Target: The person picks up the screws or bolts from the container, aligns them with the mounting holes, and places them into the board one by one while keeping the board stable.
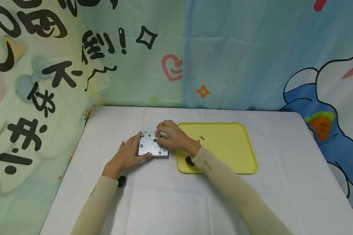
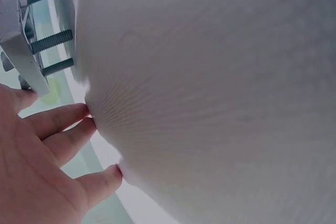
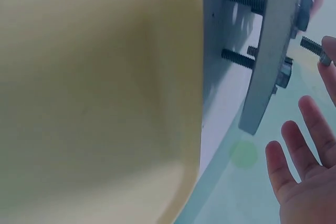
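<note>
A silvery metal plate (image 1: 148,143) with several bolts through it lies on the white table, left of the tray. In the right wrist view, bolt shanks stick out beneath the plate (image 3: 270,56). My right hand (image 1: 173,137) is over the plate's right part, pinching a small bolt (image 3: 313,47) between thumb and a finger; its threaded end points toward the plate's top face. The other fingers of that hand (image 3: 310,171) are spread. My left hand (image 1: 128,155) rests along the plate's left edge, thumb at the front edge. Its fingers (image 2: 65,140) stretch out and touch the tablecloth.
Right of the plate lies a yellow tray (image 1: 229,150), partly under my right forearm. A loose bolt (image 1: 202,137) and part of another show on it near my wrist. Printed cloth (image 1: 232,65) hangs behind the table (image 1: 170,202).
</note>
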{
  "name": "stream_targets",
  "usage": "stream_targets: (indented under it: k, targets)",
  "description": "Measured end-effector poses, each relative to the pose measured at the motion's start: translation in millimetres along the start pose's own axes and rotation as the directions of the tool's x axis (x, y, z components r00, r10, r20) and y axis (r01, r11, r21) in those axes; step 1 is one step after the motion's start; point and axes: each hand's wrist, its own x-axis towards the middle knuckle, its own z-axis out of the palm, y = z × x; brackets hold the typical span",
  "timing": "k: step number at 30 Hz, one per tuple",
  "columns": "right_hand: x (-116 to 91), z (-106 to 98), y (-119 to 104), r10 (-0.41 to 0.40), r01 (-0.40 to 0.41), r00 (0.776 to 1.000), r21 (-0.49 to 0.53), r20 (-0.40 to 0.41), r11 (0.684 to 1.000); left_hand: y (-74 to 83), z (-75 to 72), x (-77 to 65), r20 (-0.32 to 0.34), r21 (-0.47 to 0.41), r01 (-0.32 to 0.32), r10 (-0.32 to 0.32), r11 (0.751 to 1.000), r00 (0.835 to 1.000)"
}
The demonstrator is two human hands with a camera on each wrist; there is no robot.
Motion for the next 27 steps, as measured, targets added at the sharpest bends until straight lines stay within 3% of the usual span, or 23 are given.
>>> stream_targets:
  k: [18, 27]
  targets:
    - [4, 7, -2, 0.021, -0.019, 0.999, -0.066, 0.034, 0.998, 4.0, -2.9, -1.3, 0.013, 0.004, 0.001, -0.001, 1.000, 1.000]
    - [-12, -11, 5, 0.061, -0.060, 0.998, -0.072, 0.011, 0.996, 3.0, -0.7, -1.2, 0.007, -0.002, 0.008, -0.008, 1.000, 1.000]
